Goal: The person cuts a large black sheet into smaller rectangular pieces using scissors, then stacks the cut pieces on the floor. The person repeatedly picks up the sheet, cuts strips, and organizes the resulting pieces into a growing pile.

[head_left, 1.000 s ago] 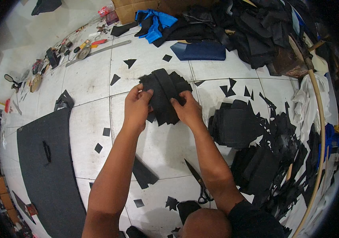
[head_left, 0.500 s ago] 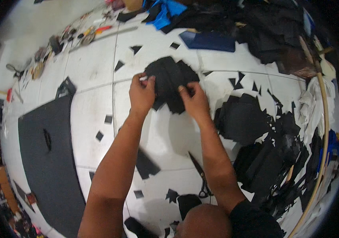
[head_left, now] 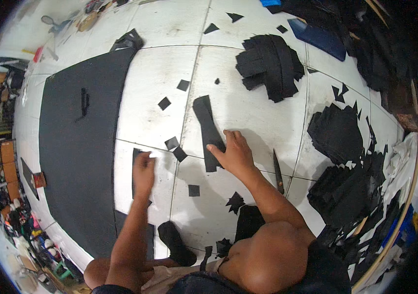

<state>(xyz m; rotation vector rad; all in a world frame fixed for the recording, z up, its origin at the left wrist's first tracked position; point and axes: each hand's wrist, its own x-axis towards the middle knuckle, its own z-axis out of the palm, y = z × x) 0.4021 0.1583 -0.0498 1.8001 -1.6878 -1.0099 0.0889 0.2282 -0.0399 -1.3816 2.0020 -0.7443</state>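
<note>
Fingers apart, my right hand (head_left: 236,154) is over the floor with its thumb at the edge of a black fabric piece (head_left: 205,120) that narrows in the middle. To the left, my left hand (head_left: 143,171) is closed with bent fingers beside a narrow black strip (head_left: 136,159); whatever it may pinch is hidden. Farther off lies a fanned pile of black fabric pieces (head_left: 270,66). A pair of scissors (head_left: 278,171), its handles covered by my right arm, rests to the right of that hand.
A large dark grey sheet (head_left: 79,161) covers the floor at left. Small black offcuts (head_left: 194,190) are scattered over the white tiles (head_left: 160,63). On the right are another black stack (head_left: 336,134), heaped scraps (head_left: 346,196) and a bent wooden pole (head_left: 399,223). A dark blue piece (head_left: 316,39) lies beyond.
Both hands have let go of the fanned black pile, which now lies on the floor. They have come back nearer me, and the view has swung left and down.
</note>
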